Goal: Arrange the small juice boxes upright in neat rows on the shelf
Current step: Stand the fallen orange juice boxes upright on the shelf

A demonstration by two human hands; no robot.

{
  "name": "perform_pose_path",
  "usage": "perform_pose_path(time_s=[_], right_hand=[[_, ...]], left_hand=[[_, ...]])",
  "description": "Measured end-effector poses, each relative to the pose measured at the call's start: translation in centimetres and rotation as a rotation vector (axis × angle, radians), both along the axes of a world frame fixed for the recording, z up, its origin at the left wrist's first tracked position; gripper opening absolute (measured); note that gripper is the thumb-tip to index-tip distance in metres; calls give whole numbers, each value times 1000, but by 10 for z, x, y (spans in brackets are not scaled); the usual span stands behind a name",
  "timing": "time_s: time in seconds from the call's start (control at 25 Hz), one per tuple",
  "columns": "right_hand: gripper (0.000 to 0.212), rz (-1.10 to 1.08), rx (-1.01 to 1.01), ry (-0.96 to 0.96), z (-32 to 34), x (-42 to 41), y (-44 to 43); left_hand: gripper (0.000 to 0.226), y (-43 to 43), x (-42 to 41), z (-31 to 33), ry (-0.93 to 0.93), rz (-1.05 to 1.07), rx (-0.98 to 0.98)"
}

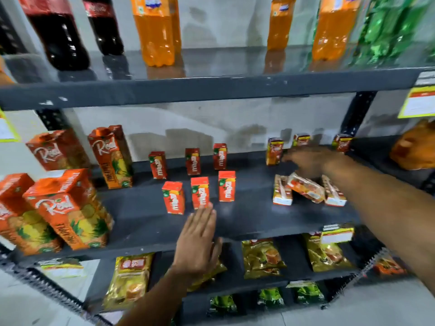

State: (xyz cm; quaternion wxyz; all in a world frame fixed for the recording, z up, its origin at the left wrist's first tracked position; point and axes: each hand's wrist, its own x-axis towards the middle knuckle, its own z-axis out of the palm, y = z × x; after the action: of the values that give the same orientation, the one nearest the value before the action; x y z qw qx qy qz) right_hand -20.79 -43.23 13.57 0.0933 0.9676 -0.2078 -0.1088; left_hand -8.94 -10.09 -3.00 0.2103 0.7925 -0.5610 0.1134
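Several small red juice boxes [200,192] stand upright in two rows on the dark middle shelf [150,222]. My left hand [197,241] is flat with fingers apart, just in front of the front row, holding nothing. On the right, small orange juice boxes stand at the back [274,151]; in front, one box [282,190] and another [334,192] show their white sides, and one [306,187] lies tilted between them. My right hand [310,162] reaches over that group, next to the back boxes; whether it grips anything is hidden.
Large orange pineapple juice cartons [68,208] crowd the shelf's left end. Cola, orange and green soda bottles [155,31] stand on the shelf above. Yellow and gold snack packets [261,258] sit on the shelves below. An orange packet [414,149] hangs at far right.
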Motion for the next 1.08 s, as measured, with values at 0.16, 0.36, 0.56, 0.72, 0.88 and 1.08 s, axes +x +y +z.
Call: perform_pose_path(time_s=[0.16, 0.36, 0.56, 0.72, 0.88, 1.08], right_hand=[[49, -188, 125, 37, -23, -55, -72], [44, -507, 342, -120, -56, -89, -125], [55, -721, 594, -343, -88, -93, -137], [52, -711, 669, -346, -98, -83, -133], [41, -712, 649, -318, -98, -78, -133], [41, -666, 475, -209, -85, -85, -138]], left_hand=[[66, -109, -68, 11, 47, 3, 50], [71, -186, -67, -9, 103, 227, 311], [88, -200, -61, -25, 81, 278, 432], [87, -199, -62, -22, 67, 287, 433], [78, -197, -63, -20, 62, 283, 450], [76, -197, -63, -20, 57, 283, 470]])
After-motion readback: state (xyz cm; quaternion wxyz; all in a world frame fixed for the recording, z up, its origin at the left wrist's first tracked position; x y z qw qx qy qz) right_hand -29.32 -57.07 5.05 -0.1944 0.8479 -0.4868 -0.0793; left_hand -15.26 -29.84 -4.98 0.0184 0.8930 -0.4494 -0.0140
